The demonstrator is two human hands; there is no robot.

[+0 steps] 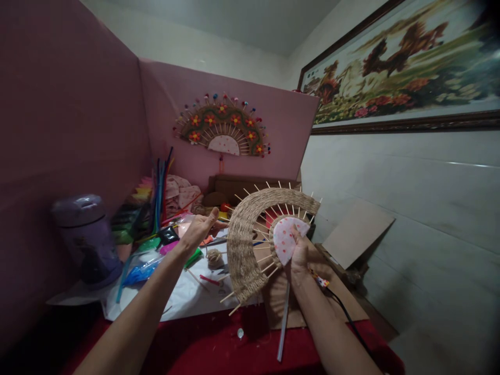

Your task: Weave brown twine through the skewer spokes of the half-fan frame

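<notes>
A woven twine fan [244,234] with thin sticks poking out around its curved edge is held up over the table. My right hand [299,252] is closed on its half-round white cloth centre with red dots, thumb on the front. My left hand [203,229] is at the fan's left side, with thumb and finger pinched near a stick tip. A clear glue stick [284,323] slants down below my right hand. Behind, a finished-looking fan [222,125] with red and orange flowers and coloured beads hangs on the pink board.
A purple flask [88,239] stands at the left. Pipe cleaners [159,192], coloured clay packets and a twine ball [214,259] lie on white paper. Cardboard [344,297] lies at the right, beside a black cable [347,315]. A framed picture [406,67] hangs on the wall.
</notes>
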